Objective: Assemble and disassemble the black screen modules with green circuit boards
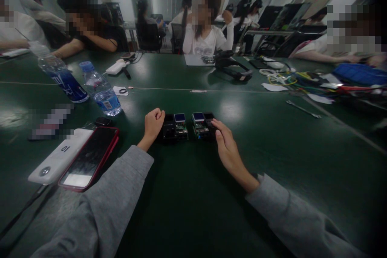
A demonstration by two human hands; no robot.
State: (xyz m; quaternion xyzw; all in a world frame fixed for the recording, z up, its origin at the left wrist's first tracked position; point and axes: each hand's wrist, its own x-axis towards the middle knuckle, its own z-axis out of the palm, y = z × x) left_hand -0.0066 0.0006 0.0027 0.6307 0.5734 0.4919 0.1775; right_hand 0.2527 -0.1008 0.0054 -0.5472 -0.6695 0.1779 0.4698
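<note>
Two small electronic devices lie side by side on the dark green table, a narrow gap between them. The left device (180, 130) pairs a black part with a green circuit board and a small pale screen. Similar parts make up the right device (199, 128), with its black part on the right. My left hand (153, 124) is closed in a fist at the left edge of the left device, with nothing visible in it. With fingers stretched out, my right hand (226, 143) rests its fingertips on the right device's black part.
At left are a red-cased phone (90, 157), a white power bank (62, 156) with a cable, and two water bottles, the nearer one (101, 90) capped blue. A wrench (303, 109) and tangled cables (298, 78) lie at right. Across the table, beyond a black headset (232, 66), sit several people.
</note>
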